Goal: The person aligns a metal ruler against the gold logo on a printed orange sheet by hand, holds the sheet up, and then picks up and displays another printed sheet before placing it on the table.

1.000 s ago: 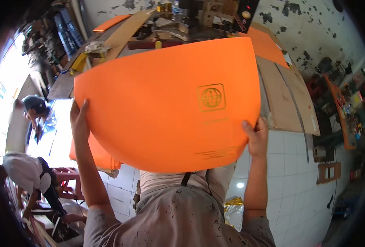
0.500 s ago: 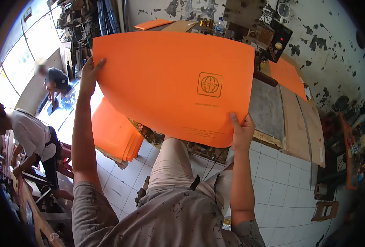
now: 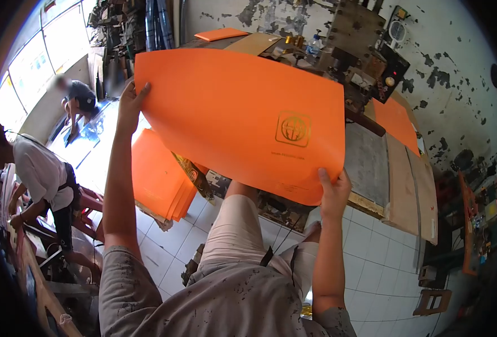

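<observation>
A large orange sheet [image 3: 220,106] with a gold globe emblem and small printed lines near its right end is held up in front of me, bowed along its length. My left hand [image 3: 130,104] pinches its left edge, thumb on the near face. At the lower right corner, my right hand [image 3: 335,191] grips the sheet in the same way, fingers mostly hidden behind it. Below and to the left of the held sheet lies a stack of orange sheets [image 3: 161,177]. Part of a gold-patterned piece [image 3: 195,175] shows beside that stack.
A machine [image 3: 355,62] with a lit red lamp stands at the back right. Beside it are a grey board [image 3: 366,163] and another orange sheet [image 3: 395,123]. A bottle [image 3: 314,45] stands on the back table. Two people [image 3: 40,168] [image 3: 80,101] work at the left.
The sheet's right side has dipped, so it now slants down to the right, with my right hand slightly lower. My view has shifted a little. Both hands keep their grip.
</observation>
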